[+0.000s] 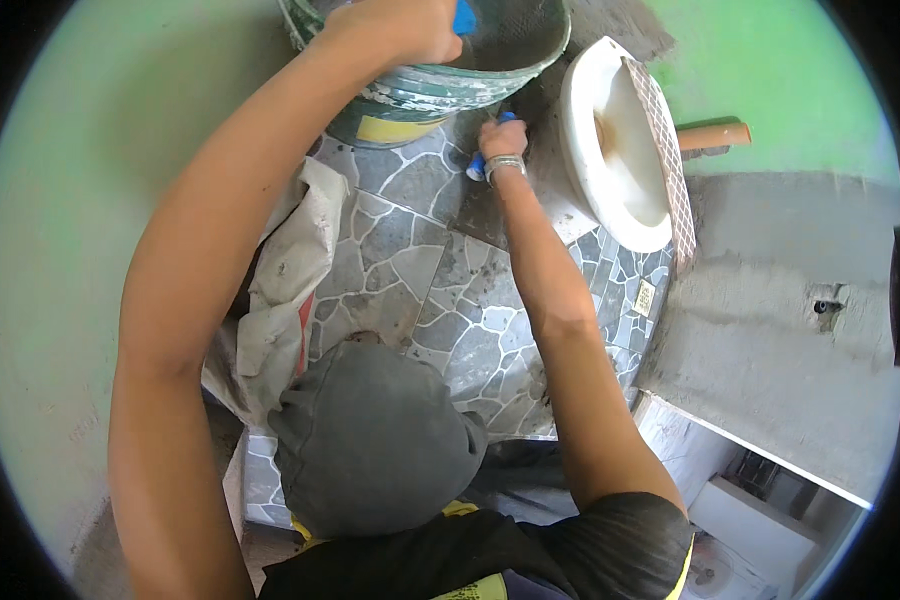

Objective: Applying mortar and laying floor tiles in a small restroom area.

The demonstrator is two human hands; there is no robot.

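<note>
My left hand (425, 32) is closed at the top of a mortar-smeared green bucket (440, 85), beside a blue object (463, 14); what its fingers hold is hidden. Lower down, just beneath the bucket, my right hand (500, 140) grips a blue-handled tool (476, 166) over a dark grey slab (478, 212). To the right of that hand a white ceramic toilet bowl (646, 200) with brownish stains has a patterned strip (677, 190) along its right side.
Grey stone-pattern tiles (390, 260) cover the floor. A crumpled sack (285, 255) lies at left by the green wall (70, 250). An orange pipe (715, 133) juts at right above a grey cement surface (770, 340). A grey cloth-covered round shape (370, 440) fills the lower centre.
</note>
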